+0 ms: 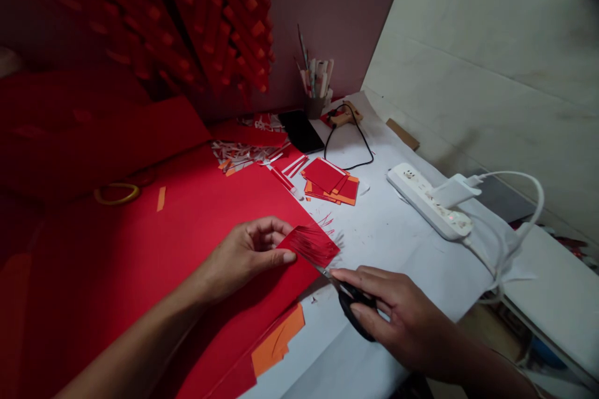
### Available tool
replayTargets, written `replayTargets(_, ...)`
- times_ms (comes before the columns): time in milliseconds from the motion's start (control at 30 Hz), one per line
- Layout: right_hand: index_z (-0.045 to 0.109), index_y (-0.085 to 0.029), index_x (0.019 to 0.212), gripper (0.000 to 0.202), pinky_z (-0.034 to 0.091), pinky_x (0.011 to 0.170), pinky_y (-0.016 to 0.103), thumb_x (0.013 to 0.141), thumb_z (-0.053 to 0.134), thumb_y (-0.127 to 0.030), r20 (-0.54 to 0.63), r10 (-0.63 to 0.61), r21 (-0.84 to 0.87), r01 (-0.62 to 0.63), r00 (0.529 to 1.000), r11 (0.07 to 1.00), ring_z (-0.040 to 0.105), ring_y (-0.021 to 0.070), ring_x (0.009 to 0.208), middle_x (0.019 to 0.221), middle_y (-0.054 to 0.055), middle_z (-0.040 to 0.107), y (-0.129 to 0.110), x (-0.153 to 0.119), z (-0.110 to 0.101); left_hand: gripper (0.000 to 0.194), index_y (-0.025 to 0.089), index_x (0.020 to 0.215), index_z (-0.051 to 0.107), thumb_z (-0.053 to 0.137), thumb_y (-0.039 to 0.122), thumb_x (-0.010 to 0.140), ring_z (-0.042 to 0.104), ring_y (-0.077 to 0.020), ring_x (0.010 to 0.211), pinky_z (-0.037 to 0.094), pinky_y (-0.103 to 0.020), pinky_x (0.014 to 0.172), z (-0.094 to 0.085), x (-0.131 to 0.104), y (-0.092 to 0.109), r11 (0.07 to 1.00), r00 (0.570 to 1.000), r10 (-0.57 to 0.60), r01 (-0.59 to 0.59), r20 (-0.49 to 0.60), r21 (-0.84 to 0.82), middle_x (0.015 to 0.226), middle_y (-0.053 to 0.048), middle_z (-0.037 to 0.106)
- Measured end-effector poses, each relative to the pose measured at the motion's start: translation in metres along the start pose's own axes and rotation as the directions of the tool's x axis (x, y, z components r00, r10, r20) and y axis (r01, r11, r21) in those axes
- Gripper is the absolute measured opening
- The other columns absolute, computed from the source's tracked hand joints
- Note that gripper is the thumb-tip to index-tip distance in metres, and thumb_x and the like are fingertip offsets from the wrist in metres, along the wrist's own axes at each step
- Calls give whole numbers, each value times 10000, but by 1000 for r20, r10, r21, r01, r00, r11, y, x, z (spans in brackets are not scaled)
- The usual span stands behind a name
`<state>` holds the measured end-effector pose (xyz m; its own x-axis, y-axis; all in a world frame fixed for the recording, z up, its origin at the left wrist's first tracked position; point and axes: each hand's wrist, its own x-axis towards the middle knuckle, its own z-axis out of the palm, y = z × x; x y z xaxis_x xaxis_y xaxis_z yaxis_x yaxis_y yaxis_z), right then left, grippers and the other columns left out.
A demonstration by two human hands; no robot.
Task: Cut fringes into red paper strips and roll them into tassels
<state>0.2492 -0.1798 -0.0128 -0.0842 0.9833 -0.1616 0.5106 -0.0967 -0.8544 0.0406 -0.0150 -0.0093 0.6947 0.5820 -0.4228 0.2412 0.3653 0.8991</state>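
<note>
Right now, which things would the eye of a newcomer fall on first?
Probably the large red sheet, spread across the left side. Next, the black-handled scissors in the right hand, with their blades at the small red piece in the left hand. Farther right, the white power strip stands out.

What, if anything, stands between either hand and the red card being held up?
Nothing visible blocks the left hand: it pinches the red card directly. Only the scissors, held in the right hand, come between that hand and the card, with their blades at its near edge.
</note>
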Motion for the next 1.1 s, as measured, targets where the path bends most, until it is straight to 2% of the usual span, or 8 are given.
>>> replayTargets(167, 654, -200, 1269, 435, 550, 762, 354, 851, 552, -138, -41, 11, 60, -9, 999, 998, 653, 207, 849, 960, 72, 707, 2, 0, 1, 318, 172, 843, 641, 806, 411, 712, 471, -84, 565, 348, -198, 538, -1, -2, 4, 1000, 998, 0, 0, -65, -8, 685, 31, 603)
replayTargets(333, 648, -208, 1269, 438, 561, 822, 366, 853, 546, -116, -48, 28, 114, -22, 998, 993, 663, 208, 904, 1013, 75, 713, 4, -1, 4, 334, 172, 778, 643, 768, 478, 738, 411, -83, 537, 303, -193, 503, -3, -4, 6, 996, 997, -29, 35, -74, 82, 627, 46, 546)
replayTargets(500, 641, -233, 1275, 448, 559, 854, 379, 853, 555, -109, -40, 23, 131, -18, 999, 991, 658, 211, 931, 1071, 78, 707, 4, 0, 5, 342, 173, 778, 636, 759, 490, 744, 380, -77, 525, 284, -192, 505, -3, -4, 6, 995, 997, -10, 17, -79, 97, 617, 57, 520)
replayTargets(800, 624, -216, 1286, 467, 544, 818, 327, 849, 547, -71, -39, -32, 130, 37, 999, 991, 654, 185, 909, 1020, 58, 685, -2, 6, 4, 353, 160, 753, 619, 765, 480, 729, 359, -70, 527, 269, -183, 494, 1, -4, 5, 996, 998, 7, -1, -61, 92, 600, 64, 501)
replayTargets(1100, 602, -232, 1301, 453, 546, 822, 355, 879, 518, -89, -30, -57, 138, 61, 998, 989, 636, 202, 915, 1040, 71, 665, 2, 6, 5, 354, 159, 765, 596, 745, 479, 755, 361, -66, 520, 273, -176, 481, -1, -3, 3, 995, 999, -12, 17, -53, 98, 597, 62, 502)
